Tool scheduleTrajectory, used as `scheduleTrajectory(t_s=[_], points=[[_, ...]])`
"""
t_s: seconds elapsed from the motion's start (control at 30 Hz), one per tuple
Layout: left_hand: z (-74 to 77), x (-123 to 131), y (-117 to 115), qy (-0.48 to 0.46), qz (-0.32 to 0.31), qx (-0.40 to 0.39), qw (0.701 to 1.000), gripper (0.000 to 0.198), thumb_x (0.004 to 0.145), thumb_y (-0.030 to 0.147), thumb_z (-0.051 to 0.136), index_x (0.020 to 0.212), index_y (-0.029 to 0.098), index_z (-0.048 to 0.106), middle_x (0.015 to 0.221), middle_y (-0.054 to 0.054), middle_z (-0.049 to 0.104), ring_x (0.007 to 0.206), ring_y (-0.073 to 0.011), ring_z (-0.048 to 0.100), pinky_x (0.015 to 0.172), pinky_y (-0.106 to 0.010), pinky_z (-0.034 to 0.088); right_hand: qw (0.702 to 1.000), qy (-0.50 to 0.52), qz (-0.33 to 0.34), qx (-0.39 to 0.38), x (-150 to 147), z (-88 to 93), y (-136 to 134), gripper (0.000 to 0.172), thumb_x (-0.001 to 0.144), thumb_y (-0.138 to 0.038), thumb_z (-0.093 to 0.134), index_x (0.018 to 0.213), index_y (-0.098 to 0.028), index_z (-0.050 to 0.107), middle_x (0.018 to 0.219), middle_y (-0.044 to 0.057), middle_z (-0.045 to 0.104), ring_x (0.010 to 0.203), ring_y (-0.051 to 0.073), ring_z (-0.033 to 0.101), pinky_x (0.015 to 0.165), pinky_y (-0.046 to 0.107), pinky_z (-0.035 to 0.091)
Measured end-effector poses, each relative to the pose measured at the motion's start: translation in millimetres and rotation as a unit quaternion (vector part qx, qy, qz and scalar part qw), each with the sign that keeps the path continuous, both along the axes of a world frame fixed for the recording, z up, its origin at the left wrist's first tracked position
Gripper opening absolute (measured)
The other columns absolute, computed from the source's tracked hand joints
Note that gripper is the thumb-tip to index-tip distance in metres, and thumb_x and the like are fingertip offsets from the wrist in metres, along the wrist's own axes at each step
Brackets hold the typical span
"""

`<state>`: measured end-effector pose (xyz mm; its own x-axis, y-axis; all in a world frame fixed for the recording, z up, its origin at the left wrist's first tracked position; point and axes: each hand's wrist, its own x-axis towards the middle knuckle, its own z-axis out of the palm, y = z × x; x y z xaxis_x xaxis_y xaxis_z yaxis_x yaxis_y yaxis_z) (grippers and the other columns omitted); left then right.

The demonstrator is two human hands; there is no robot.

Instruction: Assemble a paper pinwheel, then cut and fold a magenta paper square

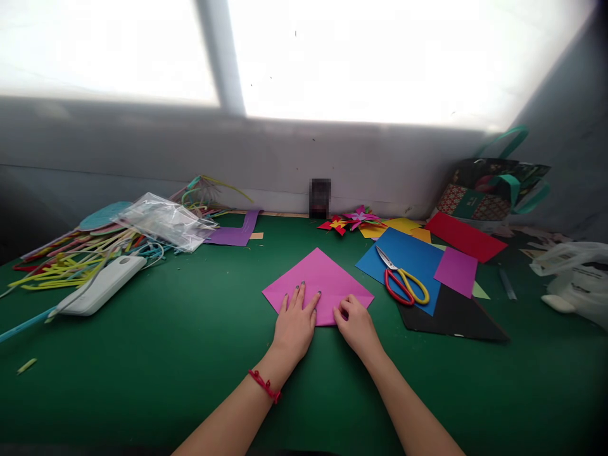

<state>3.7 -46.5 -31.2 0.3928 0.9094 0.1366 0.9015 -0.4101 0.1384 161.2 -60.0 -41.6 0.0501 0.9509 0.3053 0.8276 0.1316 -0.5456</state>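
A pink sheet of paper [317, 269] lies cornerwise on the green table [209, 380], its near corner folded up so that the near edge is short and straight. My left hand [295, 323] rests on the left part of the sheet with its fingers spread, pressing it flat. At the sheet's near right edge is my right hand [356, 326], its fingers curled and closed against the paper. Whether those fingers pinch the edge or only press on it is hidden. A red bracelet [265, 385] is round my left wrist.
Scissors [403, 282] with red and yellow handles lie on blue paper [418, 250] at the right, over black paper [451, 320]. Folded paper flowers [358, 217] sit at the back. A white device [102, 285] and coloured strips [61, 269] lie left; a plastic bag [579, 285] lies far right.
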Motion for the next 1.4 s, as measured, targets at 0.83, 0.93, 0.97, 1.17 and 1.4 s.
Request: scheduleTrajectory(t_s=[0.83,0.93,0.97,1.17,1.4], points=[[-0.7,3,0,0.044,0.021,-0.030,0.998,0.053,0.091,0.034,0.020,0.140,0.014,0.019,0.146,-0.007,0.016,0.134,-0.0224,0.017,0.108,-0.049,0.014,1.000,-0.015,0.003,0.000,-1,2.2,-1,0.024,0.080,-0.021,0.042,0.056,-0.020,0.038,0.067,0.000,0.044,0.058,0.012,0.043,0.056,0.025,0.033],[-4.6,2,1,0.038,0.019,-0.017,0.999,0.054,0.091,0.036,0.017,0.140,0.014,0.019,0.146,-0.007,0.017,0.134,-0.0217,0.017,0.108,-0.049,0.015,1.000,-0.016,-0.001,-0.005,-1,3.2,-1,0.024,0.080,-0.022,0.042,0.056,-0.019,0.038,0.067,0.000,0.044,0.058,0.011,0.043,0.056,0.025,0.033],[-5.9,2,1,0.037,0.019,-0.012,0.999,0.054,0.091,0.036,0.016,0.140,0.015,0.019,0.146,-0.007,0.017,0.134,-0.0214,0.017,0.107,-0.049,0.015,1.000,-0.016,-0.002,-0.008,-1,3.5,-1,0.024,0.080,-0.022,0.041,0.056,-0.019,0.038,0.067,0.000,0.044,0.058,0.011,0.043,0.057,0.024,0.033],[-9.5,0,1,0.031,0.013,0.014,0.999,0.050,0.092,0.037,0.016,0.140,0.025,0.019,0.147,-0.005,0.018,0.134,-0.0212,0.018,0.107,-0.049,0.016,1.000,-0.020,-0.005,-0.019,-2,4.2,-2,0.025,0.081,-0.023,0.041,0.057,-0.019,0.037,0.069,-0.001,0.044,0.060,0.011,0.044,0.058,0.024,0.033],[-10.1,-1,2,0.016,0.008,0.018,1.000,0.046,0.092,0.037,0.018,0.138,0.033,0.022,0.147,-0.005,0.019,0.133,-0.0216,0.020,0.105,-0.050,0.019,1.000,-0.025,-0.005,-0.016,-2,4.5,-2,0.025,0.082,-0.023,0.041,0.058,-0.019,0.038,0.069,0.000,0.044,0.060,0.011,0.044,0.059,0.024,0.033]])
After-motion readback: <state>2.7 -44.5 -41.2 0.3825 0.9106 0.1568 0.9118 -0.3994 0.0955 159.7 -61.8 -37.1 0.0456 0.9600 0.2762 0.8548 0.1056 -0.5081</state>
